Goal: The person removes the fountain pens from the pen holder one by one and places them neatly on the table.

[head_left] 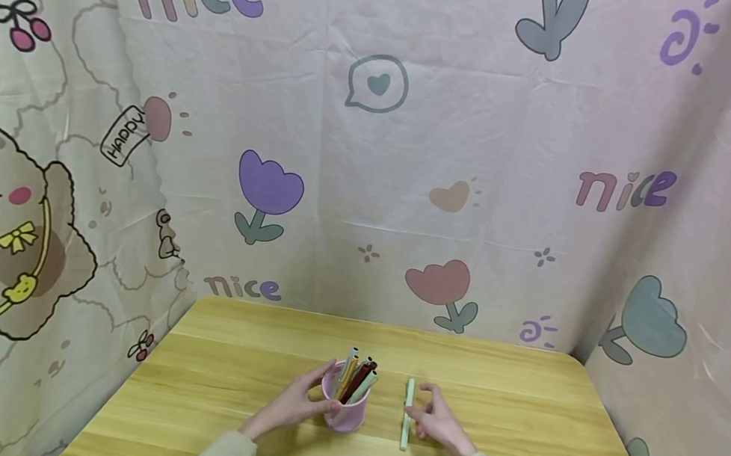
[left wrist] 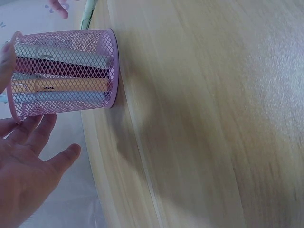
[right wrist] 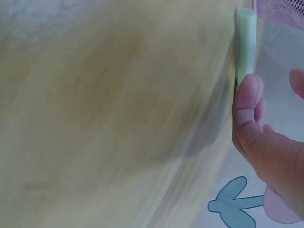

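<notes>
A pink mesh pen holder (head_left: 344, 417) stands on the wooden table, with several pens (head_left: 356, 381) in orange, dark red, pale green and light blue-grey leaning inside it. My left hand (head_left: 298, 405) holds the holder near its rim, thumb at the front and fingers along the far side. To the right of the holder a pale green pen (head_left: 404, 439) lies on the table, pointing away from me. Over this pen is my right hand (head_left: 441, 421), thumb tip on its barrel in the right wrist view, while the index finger stays raised apart from it.
The light wood table (head_left: 223, 347) has rounded far corners. Behind it hangs a pale printed cloth (head_left: 370, 183) with flowers and lettering, and more printed cloth closes off the left and right sides.
</notes>
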Demonstrator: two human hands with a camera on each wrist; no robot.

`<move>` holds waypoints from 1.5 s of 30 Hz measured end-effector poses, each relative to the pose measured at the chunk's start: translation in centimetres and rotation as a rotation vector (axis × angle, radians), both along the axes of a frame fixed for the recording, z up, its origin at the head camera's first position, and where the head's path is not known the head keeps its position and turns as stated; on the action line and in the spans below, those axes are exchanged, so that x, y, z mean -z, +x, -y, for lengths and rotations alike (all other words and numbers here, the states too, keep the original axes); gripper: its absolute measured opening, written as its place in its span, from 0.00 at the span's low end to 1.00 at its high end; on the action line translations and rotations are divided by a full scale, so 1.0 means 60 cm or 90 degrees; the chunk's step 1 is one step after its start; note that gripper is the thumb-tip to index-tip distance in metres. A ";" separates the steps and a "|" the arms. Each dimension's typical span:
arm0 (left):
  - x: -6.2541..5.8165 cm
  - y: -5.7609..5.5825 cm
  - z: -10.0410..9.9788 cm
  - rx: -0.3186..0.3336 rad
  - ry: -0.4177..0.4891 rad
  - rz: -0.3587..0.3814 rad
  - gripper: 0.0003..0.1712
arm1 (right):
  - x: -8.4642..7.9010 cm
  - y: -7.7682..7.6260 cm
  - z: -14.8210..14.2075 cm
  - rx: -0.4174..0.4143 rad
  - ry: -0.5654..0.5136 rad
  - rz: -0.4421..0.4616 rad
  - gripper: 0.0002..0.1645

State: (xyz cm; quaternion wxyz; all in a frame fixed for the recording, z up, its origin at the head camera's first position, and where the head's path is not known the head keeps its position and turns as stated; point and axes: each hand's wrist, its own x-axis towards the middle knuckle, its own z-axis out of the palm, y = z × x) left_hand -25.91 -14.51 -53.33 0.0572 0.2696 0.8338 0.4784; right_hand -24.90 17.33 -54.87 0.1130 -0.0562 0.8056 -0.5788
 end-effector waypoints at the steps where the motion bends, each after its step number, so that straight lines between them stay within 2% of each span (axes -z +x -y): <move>1: 0.000 0.000 0.000 -0.001 -0.001 0.000 0.53 | -0.002 0.001 0.001 0.005 0.002 -0.005 0.39; 5: 0.002 -0.001 0.000 0.002 0.001 -0.003 0.53 | -0.011 0.007 0.007 0.033 0.018 -0.035 0.34; 13: 0.004 -0.002 0.001 0.002 0.008 -0.006 0.53 | -0.025 0.006 0.024 0.089 0.044 -0.137 0.19; 20: 0.005 -0.001 -0.001 0.003 0.010 -0.005 0.53 | -0.038 0.008 0.038 0.077 0.025 -0.167 0.13; 32: 0.000 0.001 -0.002 0.010 0.020 -0.008 0.51 | -0.061 0.017 0.058 0.009 -0.032 -0.186 0.17; 45: 0.000 -0.001 -0.003 0.009 0.010 -0.022 0.51 | -0.065 0.016 0.074 -0.032 -0.054 -0.182 0.23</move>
